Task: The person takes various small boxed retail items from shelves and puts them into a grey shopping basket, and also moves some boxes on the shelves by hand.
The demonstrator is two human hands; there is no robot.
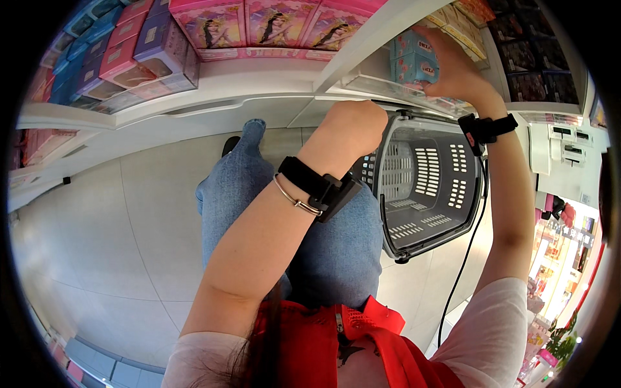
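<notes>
My right hand (458,70) reaches into a shelf compartment, its thumb and fingers spread around the right side of small stacked light-blue boxes (412,60). The boxes bear printed writing and stand behind a clear plastic shelf lip (378,87). My left hand (356,126) is curled with its back up, in front of the shelf edge and over the upper left corner of a grey shopping basket (427,169). Its fingertips are hidden, so I cannot tell whether it grips anything. The slotted basket lies on its side, its opening facing me, and I see no goods in it.
Pink boxes (281,24) with printed figures fill the shelf ahead. Blue, pink and purple boxes (121,53) stack at left. Yellow boxes (461,29) and dark boxes (529,53) stand at right. A white divider (368,39) separates compartments. A black cable (468,257) hangs from my right wrist.
</notes>
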